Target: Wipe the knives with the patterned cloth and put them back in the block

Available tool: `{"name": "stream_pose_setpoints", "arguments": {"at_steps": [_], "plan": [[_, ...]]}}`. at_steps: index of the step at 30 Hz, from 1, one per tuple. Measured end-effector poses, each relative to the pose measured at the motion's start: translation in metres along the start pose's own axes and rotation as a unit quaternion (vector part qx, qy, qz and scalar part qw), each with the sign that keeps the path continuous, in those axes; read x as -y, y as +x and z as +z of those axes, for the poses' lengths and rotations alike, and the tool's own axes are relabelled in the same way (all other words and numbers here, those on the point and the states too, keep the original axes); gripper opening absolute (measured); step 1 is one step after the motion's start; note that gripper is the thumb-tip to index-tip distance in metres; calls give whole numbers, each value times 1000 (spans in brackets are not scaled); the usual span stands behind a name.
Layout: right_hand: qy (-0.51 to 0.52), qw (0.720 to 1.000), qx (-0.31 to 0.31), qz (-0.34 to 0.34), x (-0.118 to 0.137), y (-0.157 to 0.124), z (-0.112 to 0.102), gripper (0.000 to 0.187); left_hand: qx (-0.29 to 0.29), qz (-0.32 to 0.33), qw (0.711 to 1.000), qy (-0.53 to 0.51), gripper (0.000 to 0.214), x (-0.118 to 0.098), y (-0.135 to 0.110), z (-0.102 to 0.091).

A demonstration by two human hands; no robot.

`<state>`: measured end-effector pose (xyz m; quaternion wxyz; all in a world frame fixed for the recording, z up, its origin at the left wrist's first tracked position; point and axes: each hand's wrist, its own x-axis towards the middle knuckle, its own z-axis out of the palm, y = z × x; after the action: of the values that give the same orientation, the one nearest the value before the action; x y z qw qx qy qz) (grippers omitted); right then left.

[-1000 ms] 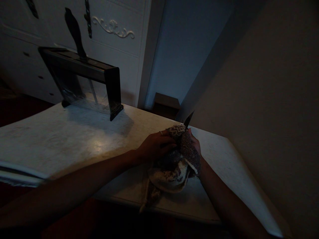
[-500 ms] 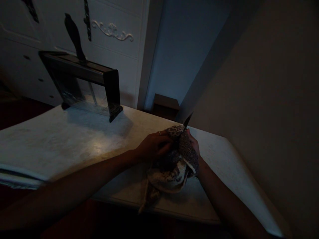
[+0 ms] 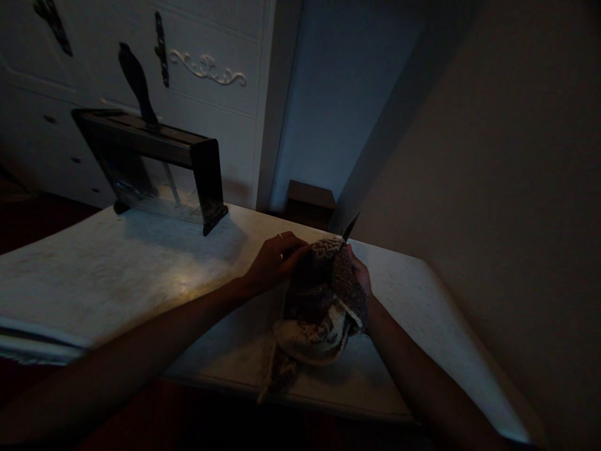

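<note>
A patterned brown and cream cloth [image 3: 312, 338] is bunched over the near part of the table. Out of its top pokes a dark pointed blade [image 3: 351, 227], which looks like a knife's; its handle is hidden. My right hand [image 3: 360, 275] is closed around the cloth's right side, just below the blade, its fingers mostly covered. At the cloth's upper left edge, my left hand [image 3: 277, 260], with a ring on one finger, has its thumb and fingertips together on the fabric.
On the table [image 3: 164, 282], back left, stands a black knife holder [image 3: 154, 147] with clear sides and a dark-handled utensil [image 3: 136, 81] in its top. Behind are a white cabinet [image 3: 211, 119] and a small brown box-like piece [image 3: 310, 200]. A wall [image 3: 493, 175] rises at right.
My left hand has shifted left from over the cloth to its upper left edge, uncovering more of its middle. My right hand keeps its hold. The view has tilted slightly.
</note>
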<state>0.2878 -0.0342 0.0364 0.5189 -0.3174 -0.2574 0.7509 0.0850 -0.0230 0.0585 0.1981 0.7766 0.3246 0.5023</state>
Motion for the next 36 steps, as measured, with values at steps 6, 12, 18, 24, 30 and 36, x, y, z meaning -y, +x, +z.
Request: {"name": "stream_pose_setpoints", "arguments": {"at_steps": [6, 12, 18, 24, 30, 36], "plan": [[1, 1000, 15, 4, -1, 5, -11, 37, -23, -61, 998, 0, 14, 12, 2, 2], [8, 1000, 6, -4, -1, 4, -6, 34, -45, -137, 987, -70, 28, 16, 5, 2], [14, 1000, 21, 11, 0, 5, -6, 36, -34, -152, 984, -86, 31, 9, 6, -2], [29, 999, 15, 36, -1, 6, -13, 42, -38, -123, 989, -67, 24, 10, 7, -5], [25, 999, 11, 38, 0, 3, -9, 37, -70, -118, 989, -53, 29, 8, 8, -10], [41, 998, -27, 43, 4, -1, 2, 38, -62, -77, 993, -58, 22, 10, 9, -17]]}}
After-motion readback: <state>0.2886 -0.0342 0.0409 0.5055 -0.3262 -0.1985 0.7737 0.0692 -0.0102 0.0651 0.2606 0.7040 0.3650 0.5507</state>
